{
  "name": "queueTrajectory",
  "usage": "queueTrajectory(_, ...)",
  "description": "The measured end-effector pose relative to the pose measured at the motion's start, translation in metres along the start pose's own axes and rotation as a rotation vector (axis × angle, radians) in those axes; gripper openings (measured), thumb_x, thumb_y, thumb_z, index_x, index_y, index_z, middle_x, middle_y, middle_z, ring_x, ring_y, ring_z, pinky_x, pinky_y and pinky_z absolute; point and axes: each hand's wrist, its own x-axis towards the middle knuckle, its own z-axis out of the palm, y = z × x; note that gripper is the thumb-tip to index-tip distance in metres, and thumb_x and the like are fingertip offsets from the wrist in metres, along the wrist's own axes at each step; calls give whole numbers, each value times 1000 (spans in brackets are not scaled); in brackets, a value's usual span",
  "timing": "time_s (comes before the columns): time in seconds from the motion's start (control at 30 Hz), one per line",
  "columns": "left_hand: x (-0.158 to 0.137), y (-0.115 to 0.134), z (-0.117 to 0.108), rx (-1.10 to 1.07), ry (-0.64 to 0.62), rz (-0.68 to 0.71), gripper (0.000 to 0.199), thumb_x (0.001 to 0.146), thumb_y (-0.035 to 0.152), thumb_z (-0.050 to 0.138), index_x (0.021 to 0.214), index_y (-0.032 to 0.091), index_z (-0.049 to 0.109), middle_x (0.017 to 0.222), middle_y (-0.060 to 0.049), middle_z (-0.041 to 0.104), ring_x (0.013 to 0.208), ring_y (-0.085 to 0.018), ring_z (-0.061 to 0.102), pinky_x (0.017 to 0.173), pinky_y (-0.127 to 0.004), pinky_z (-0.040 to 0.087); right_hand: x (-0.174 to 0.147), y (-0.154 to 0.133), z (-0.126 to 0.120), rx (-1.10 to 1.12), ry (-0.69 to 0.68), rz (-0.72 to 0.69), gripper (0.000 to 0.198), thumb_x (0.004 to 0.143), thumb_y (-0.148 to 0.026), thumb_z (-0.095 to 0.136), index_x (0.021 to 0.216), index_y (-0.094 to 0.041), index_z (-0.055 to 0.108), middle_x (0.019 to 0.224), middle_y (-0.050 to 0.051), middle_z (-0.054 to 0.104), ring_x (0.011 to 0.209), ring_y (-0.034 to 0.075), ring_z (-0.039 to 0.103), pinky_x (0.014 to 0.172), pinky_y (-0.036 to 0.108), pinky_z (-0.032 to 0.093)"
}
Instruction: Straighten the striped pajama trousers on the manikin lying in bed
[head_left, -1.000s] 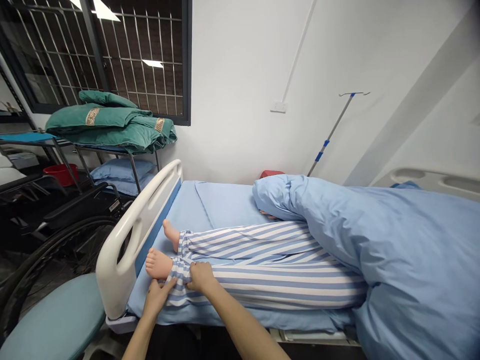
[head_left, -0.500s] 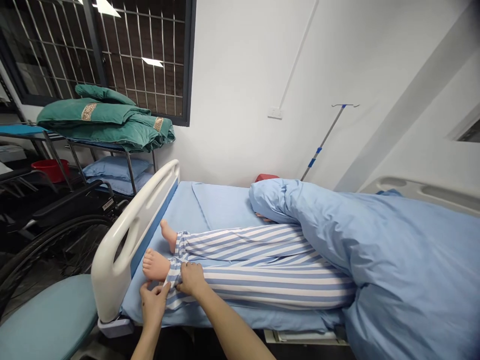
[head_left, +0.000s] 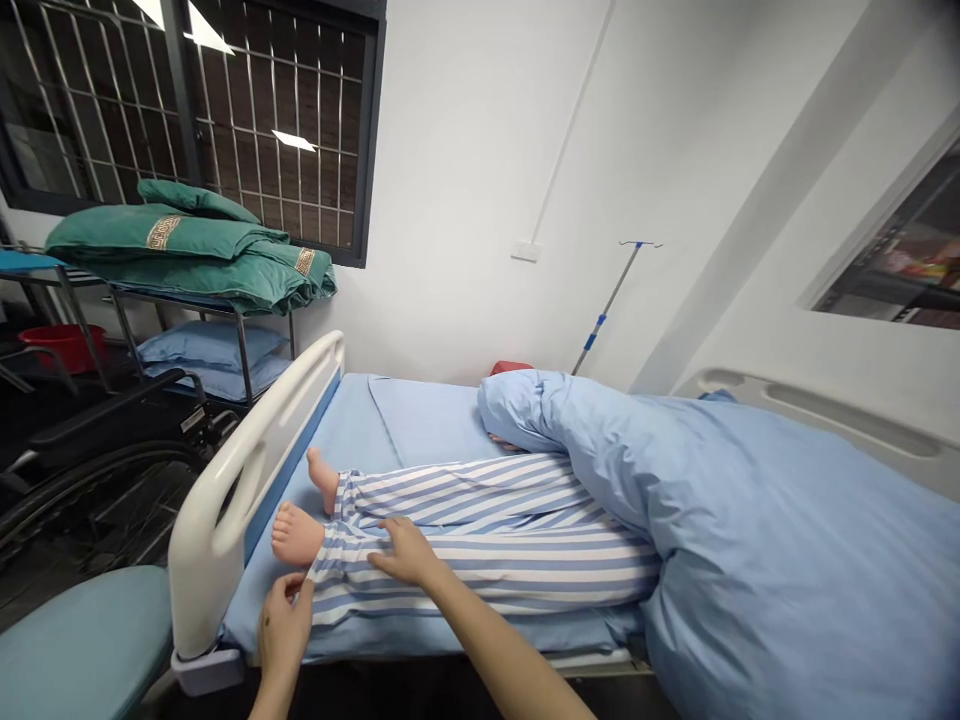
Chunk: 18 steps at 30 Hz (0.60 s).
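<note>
A mannequin lies on the bed in blue-and-white striped trousers (head_left: 525, 560), its bare feet toward the footboard. The nearer foot (head_left: 297, 535) and the farther foot (head_left: 323, 480) stick out of the cuffs. My left hand (head_left: 285, 622) is at the lower edge of the nearer trouser cuff (head_left: 322, 580), thumb and index finger closed together on the cloth. Over the same leg, a little above the ankle, my right hand (head_left: 405, 552) has its fingers spread and holds nothing. A thick blue quilt (head_left: 720, 520) covers the mannequin's upper part.
The white footboard (head_left: 217, 510) stands left of the feet. Beyond it are a wheelchair (head_left: 112, 480), a round stool (head_left: 90, 640) and a rack with green bedding (head_left: 202, 250). Behind the bed rises a drip pole (head_left: 607, 305); the headboard (head_left: 847, 425) is at the right.
My right hand has released the trouser cuff, opened and moved up the leg, toward the knee. My left hand stays by the cuff. The view has shifted slightly right.
</note>
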Motion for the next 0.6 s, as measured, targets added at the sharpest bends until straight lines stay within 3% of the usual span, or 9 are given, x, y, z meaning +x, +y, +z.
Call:
queueTrajectory(0.17,-29,29,10,143,30,257,21,70,38,44,76,20,54,81,-7,61,83,-24,56,81,-37,43,-21,47,-33,23,82,198,32,74,-31,50,101,-15,60,99,9,63,95,21,55,84,28,38)
queueTrajectory(0.3,-33,72,33,90,-140,452,15,72,32,43,78,22,53,81,-3,61,83,-20,56,81,-33,43,-26,89,-58,27,38,333,30,73,-28,49,97,-15,61,92,7,65,86,18,57,74,25,39)
queueTrajectory(0.43,-13,116,68,118,-356,615,19,72,25,41,87,21,52,89,-2,59,89,-17,56,83,-31,44,-21,129,-78,83,-40,356,27,70,-27,50,90,-16,64,82,5,67,76,16,59,65,23,37)
queueTrajectory(0.6,31,150,124,302,-431,761,44,68,21,45,112,18,46,114,-8,52,107,-19,49,94,-32,38,-11,176,-93,161,-150,349,18,65,-26,54,72,-15,66,68,3,66,64,14,56,55,21,34)
